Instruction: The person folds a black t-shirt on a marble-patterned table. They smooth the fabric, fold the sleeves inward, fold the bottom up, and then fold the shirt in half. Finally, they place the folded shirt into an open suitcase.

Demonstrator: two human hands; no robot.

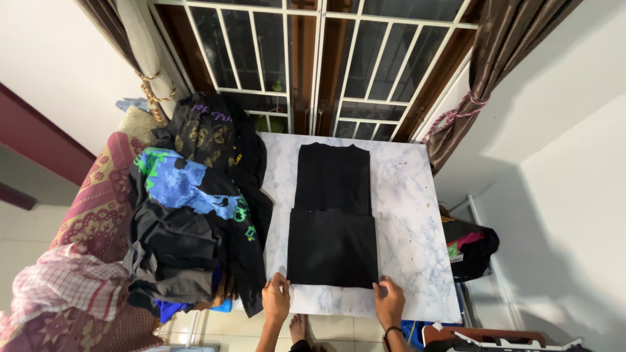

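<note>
A black garment [332, 215] lies flat and lengthwise on a white marble-patterned table [407, 215], folded into a long narrow rectangle with its near half doubled over. My left hand [276, 298] pinches the near left corner of the garment. The near right corner is pinched by my right hand [389, 301], which has a dark band at the wrist. Both hands sit at the table's near edge.
A heap of dark clothes [189, 215], one with a blue and green print, lies on a patterned couch [98, 215] left of the table. Behind the table is a barred window [319, 58] with tied curtains. A dark bag [471, 248] sits to the right.
</note>
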